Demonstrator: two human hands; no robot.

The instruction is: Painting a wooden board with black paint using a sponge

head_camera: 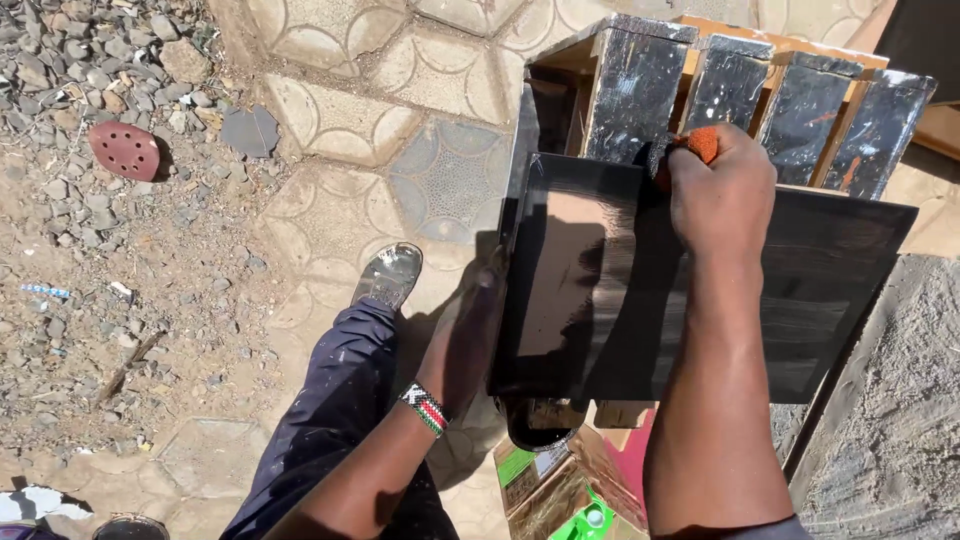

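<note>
Your right hand [722, 190] is clenched on an orange-handled brush [700, 143] at the far edge of the black board [830, 270], whose wet face runs toward you beneath it. Your left hand [468, 335] presses flat and unclenched against the board's left edge.

Bare forearms, beaded wristband [424, 408], dark navy trousers [335, 420], paint-spattered shoe [389, 274].
</note>
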